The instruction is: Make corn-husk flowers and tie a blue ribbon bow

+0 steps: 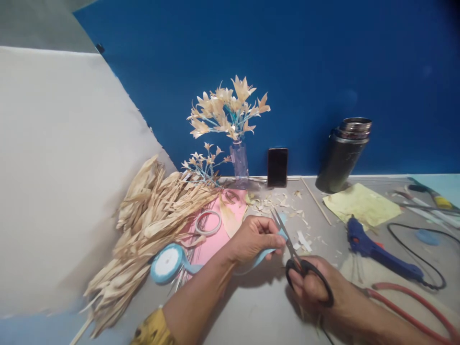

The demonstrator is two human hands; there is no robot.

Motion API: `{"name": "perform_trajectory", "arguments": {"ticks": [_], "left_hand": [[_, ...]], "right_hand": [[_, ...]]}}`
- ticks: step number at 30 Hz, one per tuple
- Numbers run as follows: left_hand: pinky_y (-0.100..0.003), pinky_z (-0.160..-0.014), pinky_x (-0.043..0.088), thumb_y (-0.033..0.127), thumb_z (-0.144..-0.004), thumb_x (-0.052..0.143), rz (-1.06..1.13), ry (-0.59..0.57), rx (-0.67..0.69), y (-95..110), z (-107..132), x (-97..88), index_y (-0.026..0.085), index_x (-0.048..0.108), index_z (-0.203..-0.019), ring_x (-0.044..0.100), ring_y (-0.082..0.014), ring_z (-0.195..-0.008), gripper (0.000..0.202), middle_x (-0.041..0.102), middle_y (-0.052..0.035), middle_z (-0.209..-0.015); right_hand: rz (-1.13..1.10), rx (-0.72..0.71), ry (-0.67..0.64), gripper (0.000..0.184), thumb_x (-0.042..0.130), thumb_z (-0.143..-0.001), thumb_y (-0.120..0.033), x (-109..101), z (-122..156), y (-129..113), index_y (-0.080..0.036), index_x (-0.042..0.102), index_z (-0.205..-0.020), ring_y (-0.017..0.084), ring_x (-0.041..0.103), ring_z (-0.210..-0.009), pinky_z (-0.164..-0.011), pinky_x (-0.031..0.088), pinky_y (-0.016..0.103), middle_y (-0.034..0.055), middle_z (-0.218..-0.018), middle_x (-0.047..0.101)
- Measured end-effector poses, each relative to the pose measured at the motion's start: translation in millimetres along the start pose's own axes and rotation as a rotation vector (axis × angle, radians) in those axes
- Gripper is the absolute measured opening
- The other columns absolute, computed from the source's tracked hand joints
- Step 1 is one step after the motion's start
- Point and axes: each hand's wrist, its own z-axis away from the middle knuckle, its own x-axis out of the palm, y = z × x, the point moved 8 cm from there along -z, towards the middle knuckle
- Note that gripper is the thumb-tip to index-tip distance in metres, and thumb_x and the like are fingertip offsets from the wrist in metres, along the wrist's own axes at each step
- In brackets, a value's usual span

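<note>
My left hand (257,237) pinches a light blue ribbon (262,258) near its end, over the middle of the table. In my right hand (316,285) is a pair of scissors (293,251) with black handles, thumb and fingers through the loops. The blades are parted a little and point up and away, right beside the ribbon end at my left fingertips; whether they touch it I cannot tell. A ribbon spool (167,263) lies to the left, its loose ribbon running under my left forearm.
Dried corn husks (154,225) lie at left, by pink paper (208,247) and a tape ring (208,223). Behind stand husk flowers (224,108) in a clear bottle (239,163), a phone (277,166) and a flask (343,155). At right are a blue glue gun (381,254) and red-handled pliers (413,306).
</note>
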Motion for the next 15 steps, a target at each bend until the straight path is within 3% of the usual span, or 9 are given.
{"name": "perform_trajectory", "arguments": {"ticks": [5,11,15], "left_hand": [[-0.019,-0.04,0.036,0.044,-0.051,0.097,0.035,0.004,-0.036,-5.8,1.4,1.4,0.014,0.06,-0.062,0.053,-0.009,-0.042,0.049,0.064,-0.0017,-0.052],[-0.018,-0.038,0.036,0.047,-0.051,0.096,-0.011,0.024,-0.009,0.9,-1.4,-12.1,0.014,0.062,-0.064,0.052,-0.0084,-0.04,0.049,0.065,-0.0014,-0.051],[-0.018,-0.037,0.035,0.05,-0.051,0.096,-0.074,0.031,-0.016,10.8,-1.4,-18.2,0.014,0.061,-0.062,0.05,-0.0073,-0.036,0.051,0.065,-0.0017,-0.051]], "right_hand": [[-0.296,-0.023,-0.089,0.077,0.068,-0.064,-0.088,8.5,0.3,-1.2,-0.015,0.062,-0.089,0.011,0.036,-0.062,-0.063,0.033,0.027,-0.0011,-0.072,0.048],[-0.408,0.012,-0.146,0.064,0.067,-0.076,-0.08,15.8,1.4,-7.6,-0.018,0.055,-0.076,0.007,0.018,-0.052,-0.051,0.016,0.023,-0.009,-0.06,0.031],[-0.379,0.014,-0.162,0.063,0.069,-0.074,-0.079,16.4,0.2,-9.6,-0.017,0.056,-0.078,0.007,0.022,-0.052,-0.053,0.019,0.024,-0.0072,-0.063,0.037]]}}
